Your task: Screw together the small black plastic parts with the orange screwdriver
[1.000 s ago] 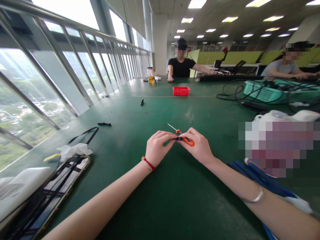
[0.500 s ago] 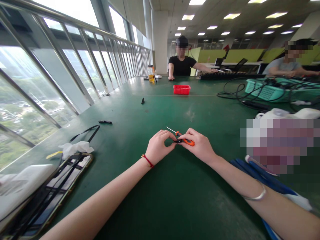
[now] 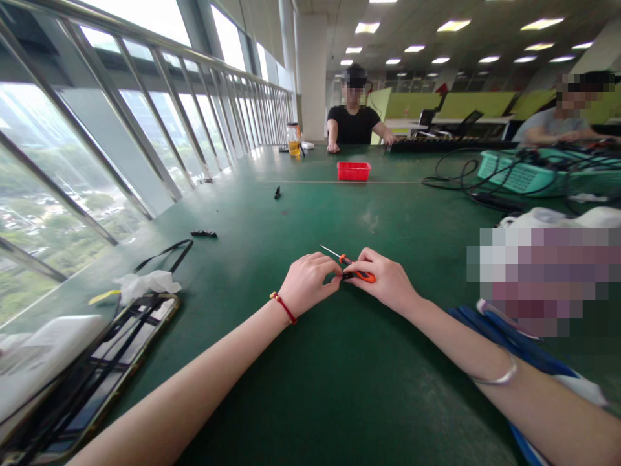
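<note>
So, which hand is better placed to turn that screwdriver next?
Probably the right hand: it holds the orange-and-black screwdriver, whose shaft points leftward and away. The left hand has no tool; its fingertips pinch at the small black part.

A green worktop is stretching toward 12 o'clock, where a red tray is sitting. A jar of something amber is standing farther off toward 11; nearer, a small black piece is lying at 11 too. A black strip is lying at 10, a flat gold-edged object at 8, and a teal basket is resting at 2.
</note>
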{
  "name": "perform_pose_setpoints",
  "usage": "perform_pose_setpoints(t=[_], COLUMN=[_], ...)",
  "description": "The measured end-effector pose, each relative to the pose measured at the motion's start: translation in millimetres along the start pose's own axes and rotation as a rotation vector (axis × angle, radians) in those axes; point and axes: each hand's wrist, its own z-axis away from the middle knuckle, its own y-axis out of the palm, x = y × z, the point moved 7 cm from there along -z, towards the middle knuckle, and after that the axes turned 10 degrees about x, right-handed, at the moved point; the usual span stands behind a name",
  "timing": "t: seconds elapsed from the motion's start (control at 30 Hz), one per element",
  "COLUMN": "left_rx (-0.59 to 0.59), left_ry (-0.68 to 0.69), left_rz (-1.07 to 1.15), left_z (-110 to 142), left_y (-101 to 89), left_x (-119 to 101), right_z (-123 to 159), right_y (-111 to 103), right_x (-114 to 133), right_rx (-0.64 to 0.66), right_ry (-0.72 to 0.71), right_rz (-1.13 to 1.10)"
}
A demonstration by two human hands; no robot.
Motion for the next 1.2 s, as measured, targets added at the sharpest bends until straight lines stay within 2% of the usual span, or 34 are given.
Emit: perform_pose_setpoints(t=[0.13,0.27,0.53,0.77,1.07,1.2], left_rx=[-0.040,-0.017,0.023,0.036,0.063,0.046], left_ry=[0.003,-0.048,0.049,-0.014,-0.014,-0.005], left_rz=[-0.016,0.024,-0.092,-0.112,-0.038,-0.072], left_z=[1,1,0,-1,0,0], left_y=[0.5,4.8,5.7,9.8,10.0,10.0], left_x=[-1,3,-4,-3,3,2], right_z=[1,1,0,1,0,0], right_y=[1,2,1,1,1,1], right_x=[1,1,4,7,6,5], right_rx=[-0.002,0.015,0.013,0.011,0.023,0.020], right_ry=[0.037,0.065,0.007,-0.009,0.000,0.009], right_rz=[0.027,0.029,0.075,0.102,0.081,0.083])
